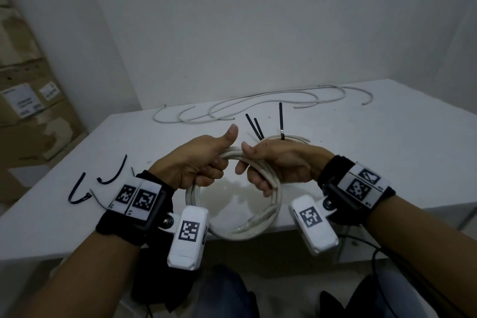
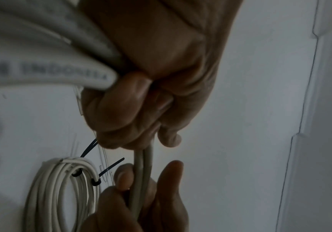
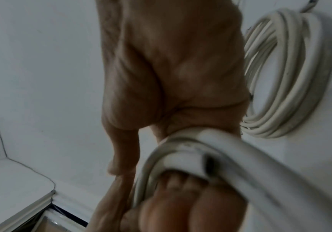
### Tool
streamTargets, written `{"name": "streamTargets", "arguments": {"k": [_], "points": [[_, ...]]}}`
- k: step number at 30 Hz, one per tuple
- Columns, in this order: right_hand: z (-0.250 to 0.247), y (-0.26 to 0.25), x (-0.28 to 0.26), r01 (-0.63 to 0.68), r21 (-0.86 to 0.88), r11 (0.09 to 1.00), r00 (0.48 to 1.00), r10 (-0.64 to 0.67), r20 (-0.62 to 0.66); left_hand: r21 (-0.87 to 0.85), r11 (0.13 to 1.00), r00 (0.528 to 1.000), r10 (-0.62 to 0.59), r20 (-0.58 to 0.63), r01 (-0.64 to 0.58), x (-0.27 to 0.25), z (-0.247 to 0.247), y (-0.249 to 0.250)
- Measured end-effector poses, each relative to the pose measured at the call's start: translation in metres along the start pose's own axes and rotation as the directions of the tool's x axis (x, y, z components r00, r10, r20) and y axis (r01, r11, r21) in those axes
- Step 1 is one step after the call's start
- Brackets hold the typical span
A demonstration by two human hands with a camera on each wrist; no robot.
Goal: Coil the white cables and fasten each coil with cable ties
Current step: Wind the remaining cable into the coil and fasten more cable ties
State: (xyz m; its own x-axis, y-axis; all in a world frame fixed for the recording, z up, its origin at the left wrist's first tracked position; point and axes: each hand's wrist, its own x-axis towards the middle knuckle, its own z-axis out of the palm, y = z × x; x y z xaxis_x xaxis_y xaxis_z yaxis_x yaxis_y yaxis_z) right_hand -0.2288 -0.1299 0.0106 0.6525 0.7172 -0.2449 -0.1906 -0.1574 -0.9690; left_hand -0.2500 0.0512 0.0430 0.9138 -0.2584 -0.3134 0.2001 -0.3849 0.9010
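Gripping the untied white cable coil above the table's near edge, my left hand and right hand both curled around its top. I judged the loops could spring apart if either grip loosened, since the loose cable ties lay left of the coil.

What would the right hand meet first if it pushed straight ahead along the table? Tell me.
Probably the tied coil lying just beyond the right hand; the loose cables lie farther back. Depth is uncertain.

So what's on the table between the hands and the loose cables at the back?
Head view: the tied coil with black cable ties sticking up.
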Motion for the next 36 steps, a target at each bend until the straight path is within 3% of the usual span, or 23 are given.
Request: {"name": "streamTargets", "arguments": {"k": [3,5,9,15,17,20,22,25,28,33,36], "points": [[0.003,-0.009,0.001,-0.043,-0.096,0.994,0.999,0.045,0.024,0.092,0.995,0.999,0.024,0.026,-0.026,0.000,0.007,0.003],[0.006,-0.010,0.002,-0.076,-0.137,0.988,0.997,0.070,-0.044,0.112,0.993,0.999,0.038,0.033,-0.041,-0.001,0.009,0.006],[0.008,-0.009,0.005,-0.122,-0.104,0.987,0.971,0.097,-0.217,0.116,0.985,0.990,0.125,0.066,-0.132,0.000,0.007,0.006],[0.010,-0.013,0.008,-0.112,-0.065,0.992,0.958,0.090,-0.271,0.099,0.978,0.983,0.186,-0.006,-0.184,-0.006,-0.009,-0.008],[0.006,-0.016,0.010,-0.080,0.001,0.997,0.953,0.076,-0.294,0.024,0.985,0.984,0.174,-0.021,-0.174,-0.012,-0.017,-0.017],[0.007,-0.020,0.016,-0.054,0.046,0.997,0.945,0.066,-0.321,-0.259,0.951,0.985,0.157,-0.075,-0.171,-0.016,-0.019,-0.029],[0.013,-0.019,0.025,-0.031,0.058,0.998,0.945,0.048,-0.322,-0.403,0.905,0.990,0.112,-0.090,-0.139,-0.018,-0.021,-0.030],[0.020,-0.014,0.037,-0.006,0.076,0.997,0.950,0.029,-0.310,-0.557,0.830,1.000,0.025,-0.016,-0.030,-0.021,-0.034,-0.030],[0.026,-0.012,0.050,-0.003,0.090,0.996,0.955,0.029,-0.294,-0.532,0.847,0.998,-0.013,-0.057,-0.019,-0.023,-0.044,-0.036],[0.041,-0.011,0.074,-0.021,0.114,0.993,0.976,0.045,-0.211,-0.426,0.899,0.972,-0.006,-0.235,-0.097,-0.032,-0.059,-0.050],[0.054,-0.018,0.084,0.007,0.115,0.993,0.995,0.005,-0.097,-0.366,0.924,0.959,0.007,-0.284,-0.115,-0.046,-0.077,-0.052]]}}
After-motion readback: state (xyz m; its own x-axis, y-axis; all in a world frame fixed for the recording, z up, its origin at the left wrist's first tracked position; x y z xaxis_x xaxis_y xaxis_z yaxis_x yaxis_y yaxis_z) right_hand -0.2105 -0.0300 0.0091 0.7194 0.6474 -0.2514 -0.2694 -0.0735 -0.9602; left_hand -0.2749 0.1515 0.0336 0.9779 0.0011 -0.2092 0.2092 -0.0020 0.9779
